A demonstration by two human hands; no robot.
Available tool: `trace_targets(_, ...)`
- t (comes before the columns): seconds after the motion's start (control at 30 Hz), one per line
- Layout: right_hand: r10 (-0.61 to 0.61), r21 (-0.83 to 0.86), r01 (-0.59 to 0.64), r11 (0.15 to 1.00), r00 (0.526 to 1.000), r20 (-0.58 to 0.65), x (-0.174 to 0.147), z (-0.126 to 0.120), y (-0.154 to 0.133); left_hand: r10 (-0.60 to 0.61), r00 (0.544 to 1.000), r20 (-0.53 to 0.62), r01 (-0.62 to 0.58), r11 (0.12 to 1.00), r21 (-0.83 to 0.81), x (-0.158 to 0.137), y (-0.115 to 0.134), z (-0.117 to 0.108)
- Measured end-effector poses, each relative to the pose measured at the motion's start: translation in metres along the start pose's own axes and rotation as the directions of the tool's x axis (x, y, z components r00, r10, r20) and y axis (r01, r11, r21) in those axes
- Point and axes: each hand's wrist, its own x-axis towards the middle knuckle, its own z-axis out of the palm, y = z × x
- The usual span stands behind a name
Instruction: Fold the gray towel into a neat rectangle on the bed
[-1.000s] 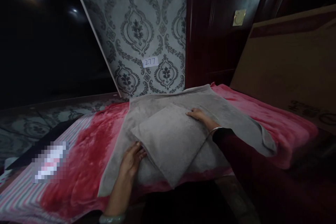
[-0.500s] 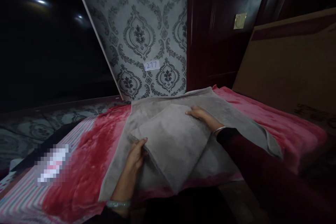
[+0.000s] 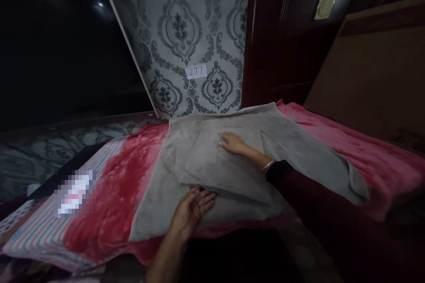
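A folded grey cloth (image 3: 229, 168), soft like a small blanket, lies on a larger grey cloth (image 3: 152, 208) spread out flat. Fingers stretched, my right hand (image 3: 232, 142) rests on the top of the folded cloth near its far side. Palm up, my left hand (image 3: 194, 210) is at the folded cloth's near edge, its fingertips by the lower left part of that edge. Its fingers are loosely apart and grip nothing that I can see. Whether they touch the underside of the edge I cannot tell.
Beneath the grey cloths lies a red and pink blanket (image 3: 116, 190), over a striped sheet (image 3: 40, 234). Behind stand a patterned wall with a paper label (image 3: 196, 71) and a dark screen (image 3: 66, 53). A large cardboard box (image 3: 372, 66) leans at the right.
The folded cloth has turned from a diamond position and now lies flatter, its near edge facing me. My right hand has moved left onto its top; my left hand let go and turned palm up.
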Motion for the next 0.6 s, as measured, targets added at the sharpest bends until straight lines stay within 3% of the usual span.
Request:
trace_targets(0.1, -0.002, -0.037, 0.006, 0.999, 0.993, 0.116, -0.026, 0.018, -0.010, 0.126, 0.991, 0.047, -0.134, 0.956, 0.262, -0.010, 0.010, -0.008)
trace_targets(0.17, -0.026, -0.057, 0.035, 0.998, 0.989, 0.144, -0.037, 0.020, -0.018, 0.318, 0.943, 0.100, -0.326, 0.818, 0.474, -0.007, 0.022, -0.002)
trace_targets(0.2, -0.037, -0.060, 0.046, 0.997, 0.989, 0.145, -0.043, 0.019, -0.022, 0.419, 0.894, 0.158, -0.428, 0.698, 0.574, -0.001, 0.029, 0.003)
trace_targets(0.27, -0.053, -0.064, 0.063, 0.996, 0.988, 0.143, -0.055, 0.021, -0.030, 0.531, 0.776, 0.341, -0.572, 0.364, 0.735, 0.018, 0.042, 0.014)
trace_targets(0.33, -0.079, -0.070, 0.090, 0.994, 0.987, 0.140, -0.070, 0.025, -0.034, 0.466, 0.733, 0.495, -0.569, 0.022, 0.822, 0.041, 0.050, 0.022)
trace_targets(0.4, -0.096, -0.083, 0.107, 0.991, 0.988, 0.122, -0.087, 0.032, -0.034, 0.331, 0.782, 0.528, -0.462, -0.261, 0.848, 0.062, 0.052, 0.022)
trace_targets(0.47, -0.108, -0.097, 0.116, 0.989, 0.991, 0.079, -0.102, 0.041, -0.031, 0.232, 0.845, 0.482, -0.346, -0.450, 0.823, 0.077, 0.048, 0.016)
trace_targets(0.53, -0.124, -0.104, 0.126, 0.987, 0.992, 0.026, -0.111, 0.048, -0.026, 0.194, 0.868, 0.457, -0.290, -0.549, 0.784, 0.084, 0.043, 0.008)
trace_targets(0.6, -0.141, -0.098, 0.140, 0.985, 0.990, -0.009, -0.114, 0.052, -0.023, 0.182, 0.865, 0.467, -0.282, -0.595, 0.753, 0.085, 0.039, 0.002)
